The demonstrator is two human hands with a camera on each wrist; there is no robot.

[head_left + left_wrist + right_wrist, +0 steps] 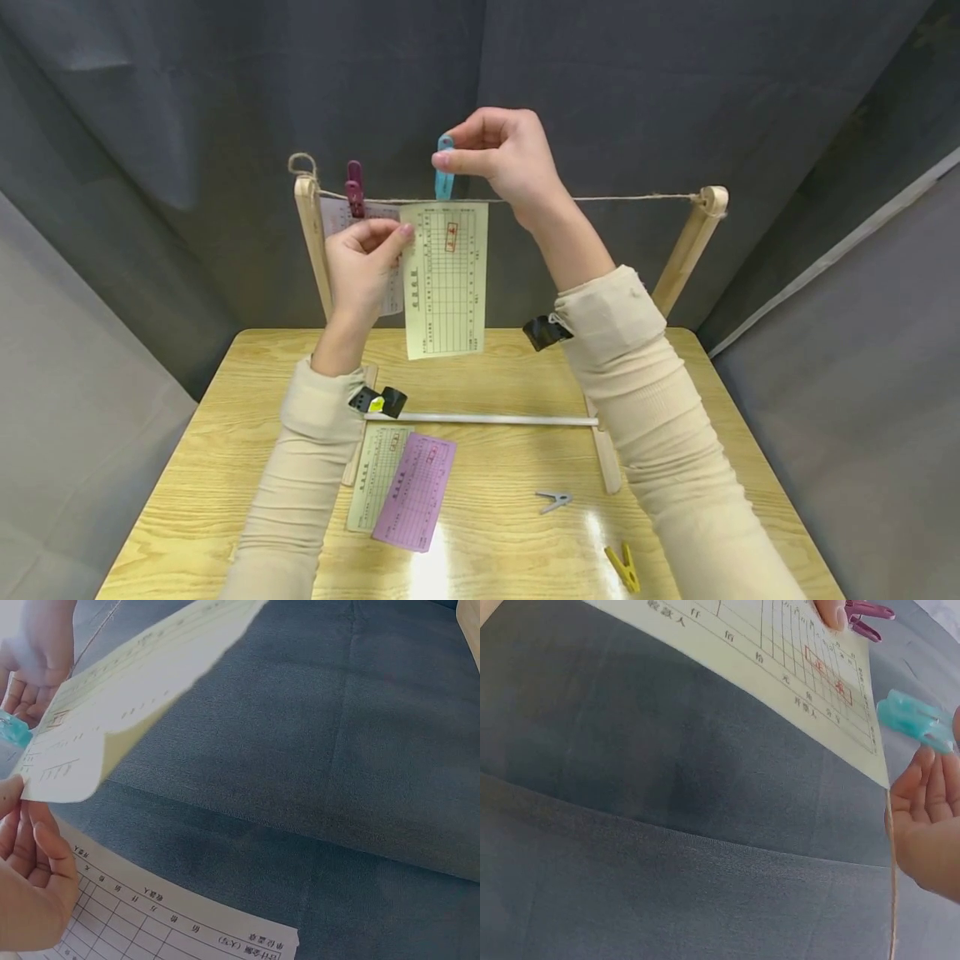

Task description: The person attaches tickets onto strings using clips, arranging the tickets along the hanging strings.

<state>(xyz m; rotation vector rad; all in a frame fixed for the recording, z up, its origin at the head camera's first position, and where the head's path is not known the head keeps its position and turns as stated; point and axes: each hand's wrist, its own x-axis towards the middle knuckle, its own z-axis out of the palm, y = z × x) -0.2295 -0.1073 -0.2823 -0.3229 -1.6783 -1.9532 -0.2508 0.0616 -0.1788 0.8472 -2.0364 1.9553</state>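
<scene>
A pale yellow-green printed slip (450, 283) hangs upright with its top edge at the string (630, 197). The left hand (363, 267) pinches its upper left edge between thumb and fingers. Above the slip's top edge, the right hand (510, 158) pinches a light blue clothespin (445, 171), whose lower end is at the string. In the right wrist view the blue clothespin (916, 720) is at the slip's top edge; whether it grips the paper cannot be told. A maroon clothespin (355, 190) holds a pale pinkish slip (392, 292) on the string, partly behind the left hand.
Wooden posts (690, 242) hold the string at both ends. On the table (510, 542) lie a pale green slip (371, 492), a purple slip (416, 492) overlapping it, a grey clothespin (553, 501) and a yellow clothespin (623, 568). A white rod (487, 419) crosses the stand's base.
</scene>
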